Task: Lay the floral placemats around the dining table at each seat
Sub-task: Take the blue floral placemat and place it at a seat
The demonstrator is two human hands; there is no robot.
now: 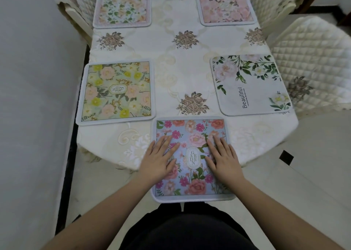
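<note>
At the near table edge: blue placemat (191, 154), overhanging toward me.
Left hand (159, 160): fingers straight, flat on it.
Right hand (222, 158): likewise.
My step: I slide it farther on, square.

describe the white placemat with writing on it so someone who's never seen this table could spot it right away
On the cream embroidered tablecloth, look along the right edge, beside the quilted chair. The white placemat lies there, nearer of the two. Only it has a plain white ground, green leafy sprays and the word Beautiful.
</note>
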